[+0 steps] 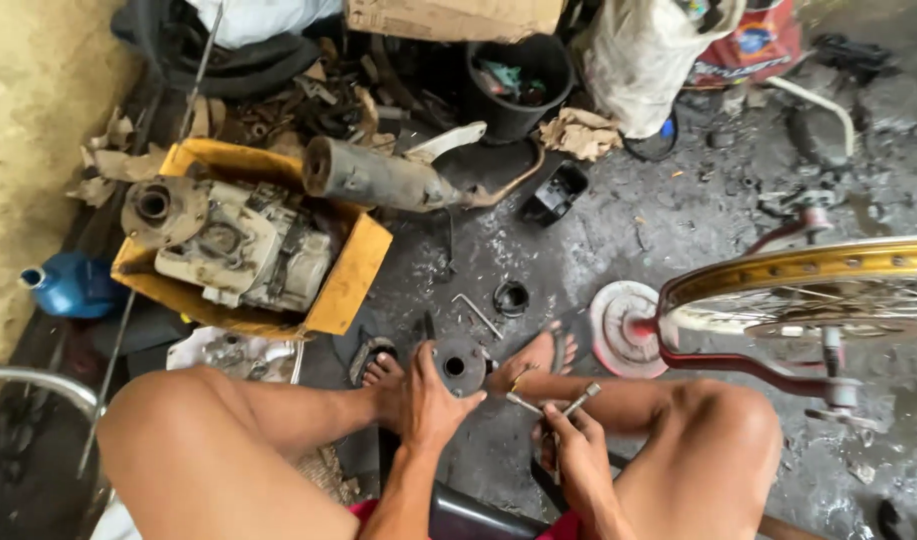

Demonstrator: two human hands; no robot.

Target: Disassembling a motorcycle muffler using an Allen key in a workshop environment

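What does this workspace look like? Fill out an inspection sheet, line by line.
Surface: dark, greasy floor strewn with grit.
Job's things: round metal hub part under the left hand; thin metal rods in the right hand.
Clutter: engine in a yellow tray, exhaust pipe, black bucket, blue jug, scraps.
Grippers: both hands bare and occupied.
Cables: nothing seen.
Surroundings: gold-rimmed wheel on a red frame, sack, cardboard box.
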